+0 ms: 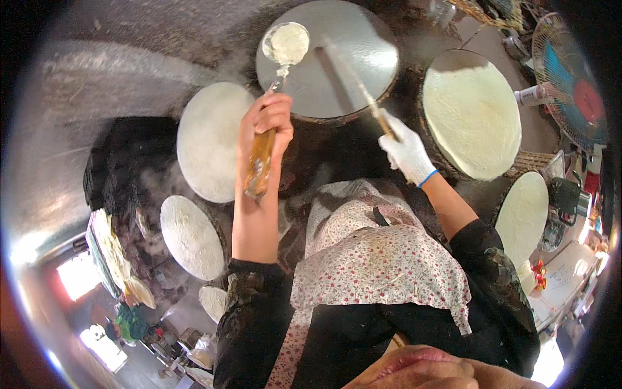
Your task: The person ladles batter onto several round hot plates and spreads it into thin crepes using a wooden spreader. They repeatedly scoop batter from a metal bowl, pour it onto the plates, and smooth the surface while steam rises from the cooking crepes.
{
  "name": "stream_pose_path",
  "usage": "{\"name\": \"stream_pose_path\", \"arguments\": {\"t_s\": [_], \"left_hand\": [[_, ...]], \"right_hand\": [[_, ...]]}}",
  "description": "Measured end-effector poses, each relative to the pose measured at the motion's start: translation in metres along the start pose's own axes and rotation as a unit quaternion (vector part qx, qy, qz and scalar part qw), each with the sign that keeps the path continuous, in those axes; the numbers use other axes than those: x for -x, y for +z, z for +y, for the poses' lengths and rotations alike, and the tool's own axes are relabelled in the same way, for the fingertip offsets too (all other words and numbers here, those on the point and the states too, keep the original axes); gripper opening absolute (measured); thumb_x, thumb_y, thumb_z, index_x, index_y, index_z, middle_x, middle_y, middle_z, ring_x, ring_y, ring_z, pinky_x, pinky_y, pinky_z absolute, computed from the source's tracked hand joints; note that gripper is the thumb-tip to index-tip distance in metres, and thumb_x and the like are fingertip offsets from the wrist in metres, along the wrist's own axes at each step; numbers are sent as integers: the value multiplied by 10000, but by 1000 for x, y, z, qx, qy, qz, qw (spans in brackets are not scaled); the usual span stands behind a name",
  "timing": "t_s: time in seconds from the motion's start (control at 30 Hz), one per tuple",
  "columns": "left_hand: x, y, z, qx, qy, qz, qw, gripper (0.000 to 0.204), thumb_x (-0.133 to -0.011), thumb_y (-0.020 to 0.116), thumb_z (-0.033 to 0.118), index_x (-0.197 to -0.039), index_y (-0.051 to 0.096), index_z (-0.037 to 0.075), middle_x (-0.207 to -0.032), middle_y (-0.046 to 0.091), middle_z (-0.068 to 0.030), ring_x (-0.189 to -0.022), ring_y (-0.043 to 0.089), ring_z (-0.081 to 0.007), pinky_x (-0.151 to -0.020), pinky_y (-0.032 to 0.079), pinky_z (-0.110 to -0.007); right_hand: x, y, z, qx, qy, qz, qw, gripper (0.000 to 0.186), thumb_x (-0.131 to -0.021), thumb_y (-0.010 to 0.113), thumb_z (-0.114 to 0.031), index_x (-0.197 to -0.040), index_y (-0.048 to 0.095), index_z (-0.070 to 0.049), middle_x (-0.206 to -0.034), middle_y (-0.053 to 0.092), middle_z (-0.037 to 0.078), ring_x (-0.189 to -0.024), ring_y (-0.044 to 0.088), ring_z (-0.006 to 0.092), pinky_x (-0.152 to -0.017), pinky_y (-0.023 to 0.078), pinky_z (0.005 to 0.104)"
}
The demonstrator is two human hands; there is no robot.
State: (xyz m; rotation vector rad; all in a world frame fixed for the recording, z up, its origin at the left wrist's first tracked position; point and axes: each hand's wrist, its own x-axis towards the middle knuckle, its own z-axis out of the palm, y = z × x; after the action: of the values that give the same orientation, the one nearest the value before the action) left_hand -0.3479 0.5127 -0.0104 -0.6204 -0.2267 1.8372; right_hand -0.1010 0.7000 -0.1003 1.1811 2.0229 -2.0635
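Note:
My left hand [272, 122] is bare and closed around the wooden handle of a ladle [260, 162]. White batter [288, 43] fills the ladle's round bowl and clings to its neck; the bowl hangs over the left part of a bare, shiny round griddle [369, 39]. In a white glove with a blue cuff, my right hand [409, 150] grips a long flat spatula [350, 74] by its wooden handle. The blade, smeared by motion, reaches over the same griddle. Whether it touches the surface I cannot tell.
Pale sheets of batter cover griddles at the right [473, 117], lower right [523, 217], left [217, 142] and lower left [191, 236]. A fan [570, 78] and a white bottle [531, 95] stand at the far right, above a black jug [569, 201]. Steam drifts at the left.

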Motion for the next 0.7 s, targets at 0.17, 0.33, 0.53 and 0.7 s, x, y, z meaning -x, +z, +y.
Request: {"name": "stream_pose_path", "arguments": {"t_s": [0.17, 0.33, 0.53, 0.7], "left_hand": [[-94, -35, -22, -348, 114, 107, 924, 139, -1098, 538, 91, -1199, 475, 19, -855, 480, -21, -620, 443, -42, -460, 402, -180], [-143, -72, -59, -596, 175, 177, 763, 486, -1112, 499, 132, -1585, 421, 55, -803, 568, -48, -578, 487, -75, -451, 430, -235], [-166, -112, -40, -914, 232, 125, 307, 525, -1086, 467, 187, -1608, 474, 127, -785, 703, -151, -733, 713, -277, -647, 570, -440], [-203, -118, 0, -961, 256, 98, 19, 490, -1065, 500, 215, -1552, 546, 214, -893, 743, -228, -844, 743, -402, -754, 585, -502]], "right_hand": [[12, -53, 25, -144, 58, 127, 980, 606, -1001, 555, -125, -1603, 495, -169, -717, 512, -22, -457, 478, 93, -401, 431, 264], [18, -39, 22, -175, 67, 161, 969, 610, -993, 571, -118, -1599, 502, -133, -722, 535, -14, -462, 440, 79, -410, 378, 264], [13, -18, 59, -135, 76, 207, 966, 586, -1004, 614, -150, -1580, 520, -100, -807, 605, 12, -543, 509, 74, -487, 421, 250], [20, 11, 91, -75, 1, 284, 956, 594, -1039, 617, -156, -1599, 454, -45, -1516, 615, 124, -1234, 623, 128, -1037, 470, 258]]}}
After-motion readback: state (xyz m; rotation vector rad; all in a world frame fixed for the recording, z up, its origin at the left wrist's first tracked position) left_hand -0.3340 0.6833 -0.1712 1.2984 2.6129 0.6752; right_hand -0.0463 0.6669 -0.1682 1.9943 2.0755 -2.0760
